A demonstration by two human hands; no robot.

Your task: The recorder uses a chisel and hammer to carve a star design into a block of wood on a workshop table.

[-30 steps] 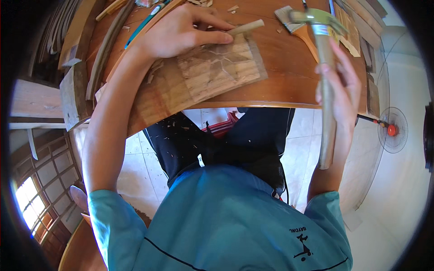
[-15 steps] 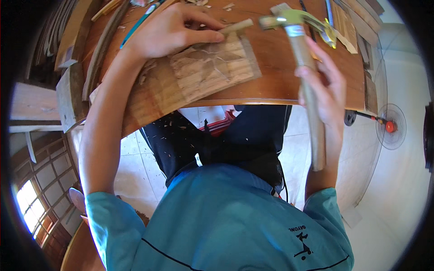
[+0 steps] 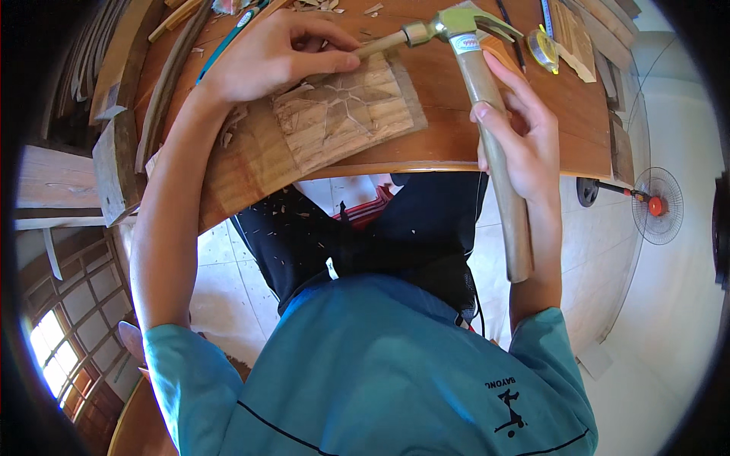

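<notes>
My left hand [image 3: 274, 61] is closed round a chisel [image 3: 384, 45]; its pale wooden handle sticks out to the right, while its blade is hidden by the hand. Beneath lies a wooden board [image 3: 251, 167] with a rough, recessed square bearing a star-like, petalled carving [image 3: 348, 106]. My right hand [image 3: 528, 140] grips the wooden handle of a claw hammer [image 3: 511, 220], thumb along the shaft. The hammer's striking face is at the butt of the chisel handle, apparently touching it. Its claw points right.
Wood strips and blocks [image 3: 118, 152] line the table's left side. A teal-handled tool [image 3: 228, 42] lies beyond my left wrist. At the right are a tape measure [image 3: 543, 50], a pencil and wood pieces [image 3: 582, 45]. Shavings lie at the far edge. A fan [image 3: 657, 205] stands right.
My right hand has brought the hammer leftward, so its face now meets the chisel's end. My left hand and the board appear slightly further left in view.
</notes>
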